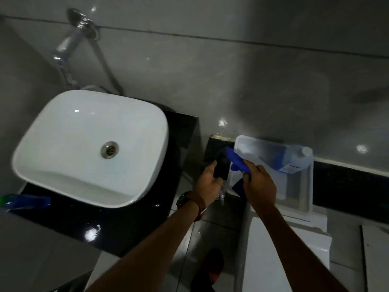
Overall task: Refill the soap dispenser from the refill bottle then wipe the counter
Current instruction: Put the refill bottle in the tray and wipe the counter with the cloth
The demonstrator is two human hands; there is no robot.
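Observation:
My left hand (pixel 208 184) is closed around a dark, black object (pixel 221 167), apparently the soap dispenser, held to the right of the black counter (pixel 105 228). Touching it on the right, my right hand (pixel 260 186) grips a blue object (pixel 236 162); blur hides whether it is a cloth or a bottle part. A translucent refill bottle (pixel 293 160) with blue liquid and a white cap lies tilted in a clear plastic box (pixel 304 192) just beyond my right hand.
A white vessel sink (pixel 31 165) sits on the counter under a chrome wall tap (pixel 69 45). A blue bottle (pixel 27 202) lies at the counter's left edge. A white ledge (pixel 273 249) carries the box. My shoe (pixel 212 268) stands on the tiled floor below.

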